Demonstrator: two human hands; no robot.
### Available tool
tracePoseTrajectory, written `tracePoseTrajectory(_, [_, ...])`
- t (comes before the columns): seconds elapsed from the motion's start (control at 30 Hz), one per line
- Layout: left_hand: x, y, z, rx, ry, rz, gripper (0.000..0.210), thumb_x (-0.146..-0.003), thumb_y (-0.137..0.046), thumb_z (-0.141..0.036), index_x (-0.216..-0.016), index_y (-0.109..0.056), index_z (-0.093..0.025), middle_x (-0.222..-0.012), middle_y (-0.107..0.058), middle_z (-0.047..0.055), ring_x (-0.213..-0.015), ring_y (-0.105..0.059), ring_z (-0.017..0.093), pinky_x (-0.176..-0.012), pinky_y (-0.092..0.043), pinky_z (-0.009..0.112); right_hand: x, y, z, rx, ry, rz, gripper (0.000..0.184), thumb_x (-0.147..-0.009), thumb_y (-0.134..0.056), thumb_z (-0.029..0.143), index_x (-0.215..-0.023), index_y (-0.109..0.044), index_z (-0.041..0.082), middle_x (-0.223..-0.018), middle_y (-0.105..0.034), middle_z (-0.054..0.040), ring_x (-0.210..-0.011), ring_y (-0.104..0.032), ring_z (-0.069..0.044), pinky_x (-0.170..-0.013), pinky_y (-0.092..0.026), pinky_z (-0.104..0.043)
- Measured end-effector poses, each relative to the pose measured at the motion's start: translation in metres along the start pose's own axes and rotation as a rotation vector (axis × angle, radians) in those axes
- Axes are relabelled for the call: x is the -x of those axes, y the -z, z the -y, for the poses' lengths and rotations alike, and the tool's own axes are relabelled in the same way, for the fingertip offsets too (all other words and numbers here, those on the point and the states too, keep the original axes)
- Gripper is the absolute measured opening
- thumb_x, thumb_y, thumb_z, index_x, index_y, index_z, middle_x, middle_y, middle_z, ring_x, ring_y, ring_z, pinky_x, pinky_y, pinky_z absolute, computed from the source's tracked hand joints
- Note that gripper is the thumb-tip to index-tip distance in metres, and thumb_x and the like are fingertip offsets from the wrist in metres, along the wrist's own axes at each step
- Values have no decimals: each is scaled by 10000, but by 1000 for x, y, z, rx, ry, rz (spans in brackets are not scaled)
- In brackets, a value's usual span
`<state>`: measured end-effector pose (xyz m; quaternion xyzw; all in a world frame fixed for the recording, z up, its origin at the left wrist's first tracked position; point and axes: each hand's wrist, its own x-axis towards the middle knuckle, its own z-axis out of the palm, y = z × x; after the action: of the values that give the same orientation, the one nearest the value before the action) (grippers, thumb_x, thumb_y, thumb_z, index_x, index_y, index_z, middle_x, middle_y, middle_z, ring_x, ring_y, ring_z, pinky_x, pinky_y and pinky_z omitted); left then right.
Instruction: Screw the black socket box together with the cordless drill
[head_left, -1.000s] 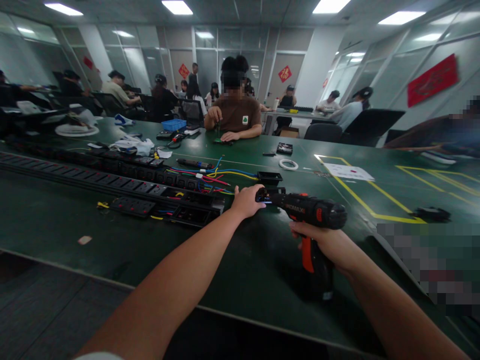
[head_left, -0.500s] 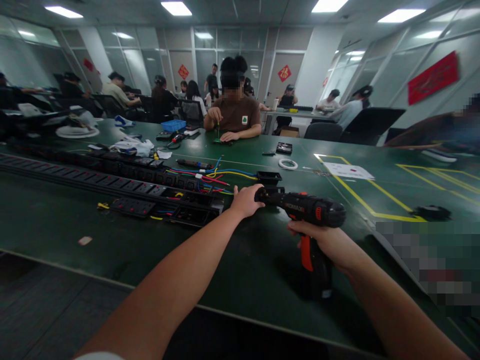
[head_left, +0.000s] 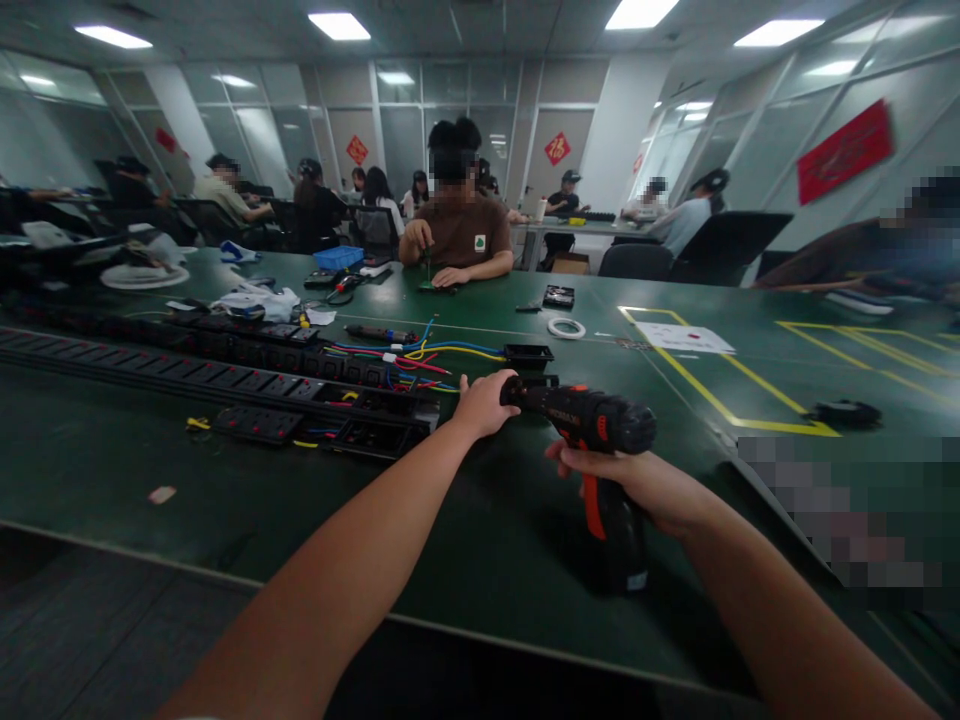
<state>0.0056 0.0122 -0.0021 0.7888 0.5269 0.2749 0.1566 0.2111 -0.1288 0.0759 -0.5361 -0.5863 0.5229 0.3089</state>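
Note:
My right hand [head_left: 637,485] is closed around the grip of a black and orange cordless drill [head_left: 589,413], which points left and away from me. Fingers rest near its orange trigger. My left hand [head_left: 486,403] is closed at the drill's front end, around a black plastic frame [head_left: 551,381], which the drill partly hides. Whether the left fingers also touch the drill's nose I cannot tell. Just behind lies another black rectangular frame [head_left: 529,353] with blue and yellow wires [head_left: 469,349] running to it.
Long black socket strips [head_left: 225,368] stretch along the left of the green table [head_left: 465,560]. A black socket panel [head_left: 255,424] lies in front. Farther back are a screwdriver [head_left: 379,334], a white tape roll [head_left: 566,328] and a blue basket [head_left: 338,258]. A co-worker [head_left: 461,235] sits opposite.
The view has swung slightly to the right. My right hand and the back of the drill have shifted a little left, while the left hand keeps its hold.

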Motion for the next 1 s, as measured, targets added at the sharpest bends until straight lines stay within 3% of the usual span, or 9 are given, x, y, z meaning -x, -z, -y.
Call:
tracePoseTrajectory(0.13, [-1, -1, 2, 0, -5, 7, 621, -857, -795, -310, -1416, -531, -367, -1454, -648, 36, -1383, -552, 317, -1260, -115, 676, -1, 3, -3, -75, -45, 44, 490, -654, -902, 564, -911, -766, 170, -802, -734, -49, -687, -630, -184, -619, -469, -300])
tracePoseTrajectory(0.3, [-1, -1, 3, 16, -20, 6, 603, -868, -782, -313, -1413, -530, -362, -1458, -648, 40, -1382, -554, 321, -1249, -141, 679, 3, 5, -5, -247, -153, 127, 464, -681, -884, 492, -972, -688, 190, -714, -755, -51, -632, -699, -220, -594, -536, -317])
tracePoseTrajectory(0.43, [-1, -2, 3, 14, -14, 0, 611, -865, -786, -322, -1417, -526, -349, -1463, -647, 40, -1385, -551, 322, -1252, -152, 664, 2, 3, -13, -333, -109, 93, 385, -718, -865, 417, -955, -659, 194, -616, -700, -4, -558, -662, -186, -559, -537, -294])
tracePoseTrajectory(0.57, [-1, -1, 2, 7, -19, 7, 606, -868, -781, -323, -1418, -525, -337, -1452, -655, 47, -1372, -564, 325, -1247, -166, 668, -1, 1, -20, -348, -71, 67, 387, -745, -859, 449, -939, -658, 181, -614, -685, -8, -545, -644, -181, -547, -539, -299])
tracePoseTrajectory(0.7, [-1, -1, 2, 1, -31, -4, 613, -866, -781, -328, -1422, -523, -337, -1463, -646, 46, -1377, -560, 335, -1240, -177, 674, -1, 4, -23, -374, -42, 126, 426, -754, -864, 506, -942, -650, 190, -636, -686, -14, -553, -642, -179, -543, -537, -294])
tracePoseTrajectory(0.83, [-1, -1, 3, 3, -25, -2, 628, -865, -787, -340, -1431, -517, -348, -1466, -643, 42, -1386, -553, 328, -1245, -181, 654, -1, 9, -25, -425, -19, 170, 429, -744, -868, 484, -987, -660, 198, -666, -691, -18, -589, -647, -184, -573, -555, -305])
tracePoseTrajectory(1.0, [-3, -1, 3, 2, -13, 14, 618, -865, -786, -349, -1424, -523, -342, -1449, -656, 39, -1375, -563, 313, -1244, -206, 622, -2, 8, -27, -411, -49, 130, 383, -734, -867, 436, -954, -678, 186, -667, -683, -15, -578, -645, -172, -578, -558, -299])
